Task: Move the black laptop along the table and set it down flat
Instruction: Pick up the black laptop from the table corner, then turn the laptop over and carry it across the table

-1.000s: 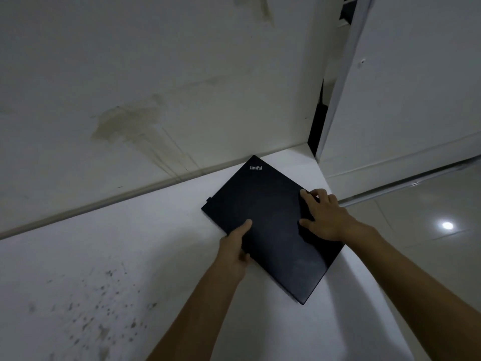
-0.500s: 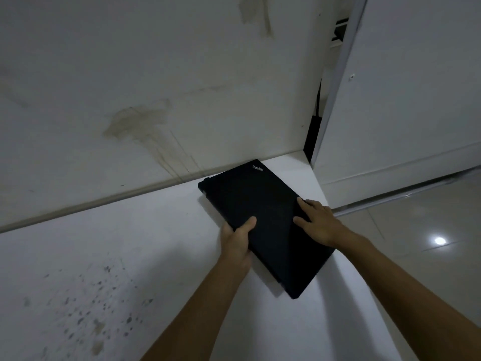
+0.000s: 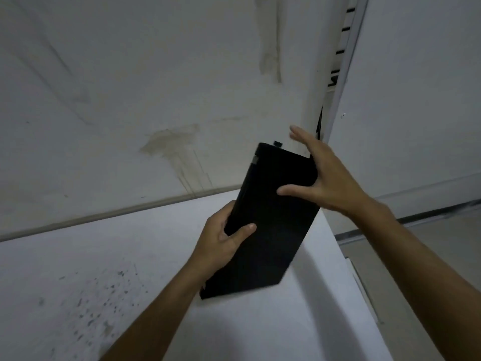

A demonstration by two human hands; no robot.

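Observation:
The closed black laptop (image 3: 270, 220) is lifted off the white table (image 3: 130, 256) and tilted steeply, its far end raised toward the wall. My left hand (image 3: 221, 243) grips its left edge, thumb lying across the lid. My right hand (image 3: 325, 175) holds the upper right edge, thumb on the lid and fingers spread behind it. The laptop's lower corner hangs just above the table top.
A stained white wall (image 3: 156, 100) runs along the table's far side. Dark specks (image 3: 99, 303) mark the table at the near left. The table's right edge (image 3: 346, 269) drops to a tiled floor, with a white door or cabinet panel (image 3: 416, 113) beyond.
The laptop went from lying almost flat on the table to being lifted and tipped up steeply. My right hand shifted from the lid's top to its upper right edge.

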